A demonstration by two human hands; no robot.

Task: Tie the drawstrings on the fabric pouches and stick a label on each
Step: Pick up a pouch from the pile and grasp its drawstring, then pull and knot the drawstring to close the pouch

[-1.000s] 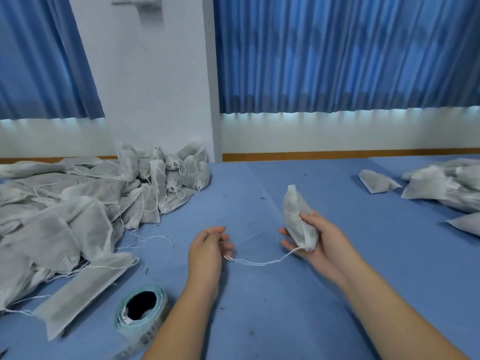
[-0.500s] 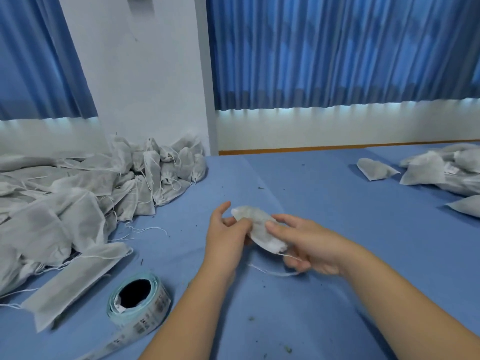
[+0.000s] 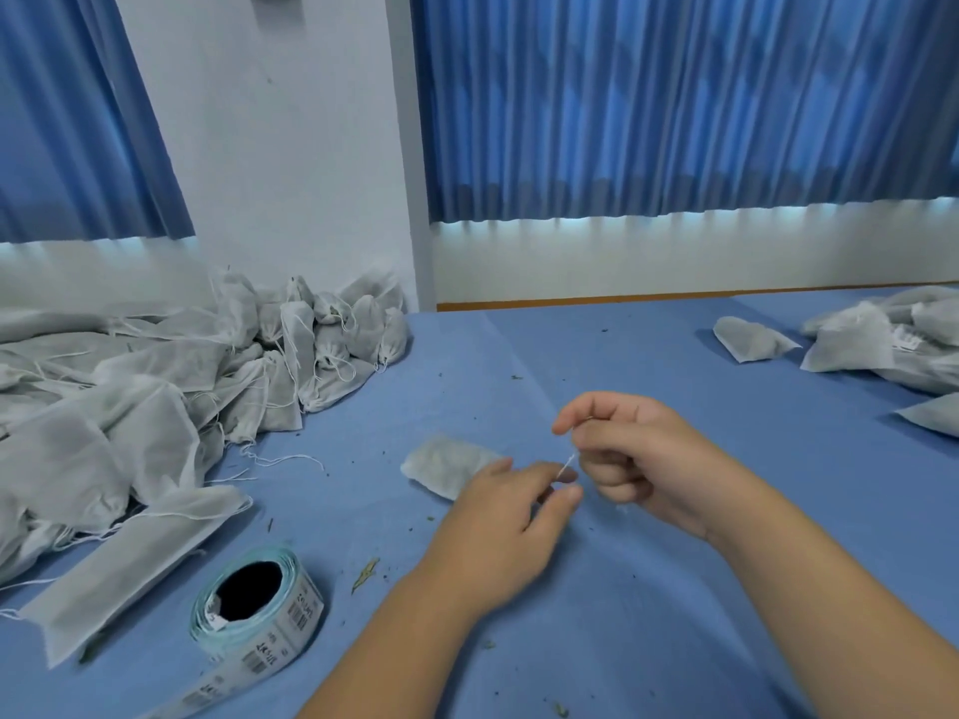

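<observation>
While the pouch [image 3: 446, 464] lies flat on the blue bench [image 3: 674, 589], partly behind the left hand [image 3: 493, 526], both hands hold its thin white drawstring [image 3: 569, 461] just right of it. The left hand's fingers [image 3: 568, 494] are together, pinching the string's lower end, and the right hand [image 3: 643, 459] has its fingers [image 3: 576, 409] curled and clamped on the upper end. A label roll [image 3: 259, 609] sits near left beside a heap of pouches [image 3: 155, 397]. Further pouches [image 3: 851, 345] lie far right.
</observation>
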